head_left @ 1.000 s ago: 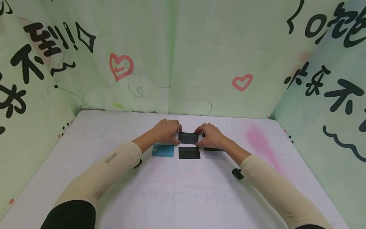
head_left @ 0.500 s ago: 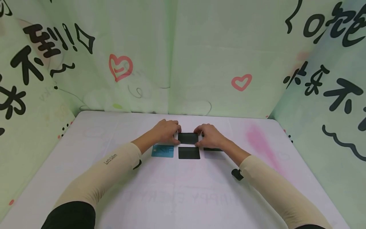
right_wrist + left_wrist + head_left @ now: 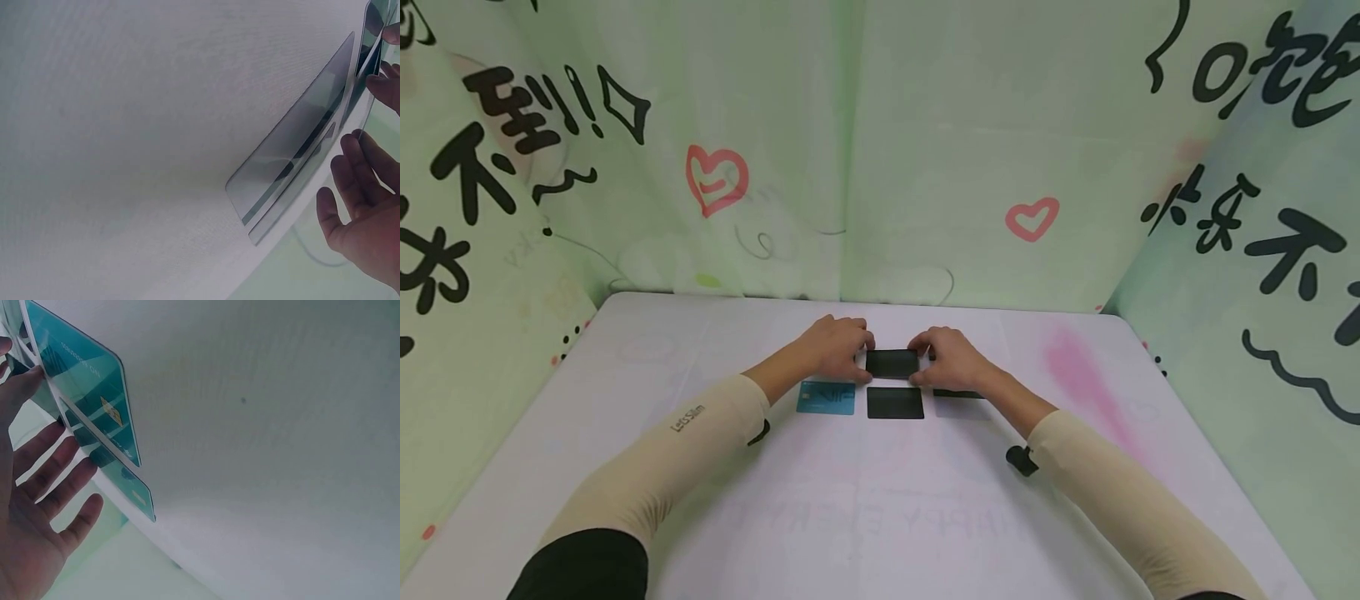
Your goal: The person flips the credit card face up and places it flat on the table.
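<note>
A dark card [image 3: 892, 363] in the far row lies between both hands. My left hand [image 3: 837, 348] pinches its left side, thumb at the near corner and fingertips at the far one. My right hand [image 3: 953, 357] pinches the right side likewise. Directly in front lies a second black card [image 3: 895, 403]. Left of that is a blue card [image 3: 826, 397] marked VIP; on the right, a grey card [image 3: 958, 403] with a black stripe. The left wrist view shows another bluish card [image 3: 119, 465] beneath the left fingers. Beyond the grey one, the right wrist view has another pale card [image 3: 290, 190].
The white cloth-covered table [image 3: 850, 500] stretches toward the person in front of the cards. Pale green curtains [image 3: 925, 150] with black writing and red hearts stand behind and on both sides, close past the table's far edge.
</note>
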Demonstrator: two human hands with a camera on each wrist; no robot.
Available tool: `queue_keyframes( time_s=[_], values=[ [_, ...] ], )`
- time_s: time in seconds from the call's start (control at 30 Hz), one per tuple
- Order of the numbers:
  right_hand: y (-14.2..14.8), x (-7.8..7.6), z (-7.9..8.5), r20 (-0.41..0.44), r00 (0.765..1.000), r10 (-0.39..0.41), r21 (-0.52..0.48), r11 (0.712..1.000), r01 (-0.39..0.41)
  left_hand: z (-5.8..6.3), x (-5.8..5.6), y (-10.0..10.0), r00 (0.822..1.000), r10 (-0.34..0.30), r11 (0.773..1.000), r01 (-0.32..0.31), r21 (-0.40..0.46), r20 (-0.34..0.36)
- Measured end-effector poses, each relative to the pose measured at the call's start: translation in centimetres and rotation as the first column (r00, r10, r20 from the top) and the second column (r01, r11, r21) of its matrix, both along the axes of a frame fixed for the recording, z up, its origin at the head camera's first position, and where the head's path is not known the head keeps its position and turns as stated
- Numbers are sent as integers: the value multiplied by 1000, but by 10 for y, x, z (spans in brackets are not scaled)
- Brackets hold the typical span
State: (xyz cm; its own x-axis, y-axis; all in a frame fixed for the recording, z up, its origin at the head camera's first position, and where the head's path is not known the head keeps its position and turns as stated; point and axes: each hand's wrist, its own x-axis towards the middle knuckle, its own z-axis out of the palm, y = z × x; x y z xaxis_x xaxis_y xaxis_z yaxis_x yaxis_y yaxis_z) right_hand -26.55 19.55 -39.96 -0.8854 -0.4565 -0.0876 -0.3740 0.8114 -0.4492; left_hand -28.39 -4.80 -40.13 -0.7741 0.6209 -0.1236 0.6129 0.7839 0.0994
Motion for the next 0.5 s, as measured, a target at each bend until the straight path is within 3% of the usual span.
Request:
queue_keyframes(
  time_s=[0.5],
  values=[
    [3, -2, 0, -39, 999, 12, -61, 998, -14, 3, -1, 1, 1000, 2, 1000, -2, 13, 7]
  ],
)
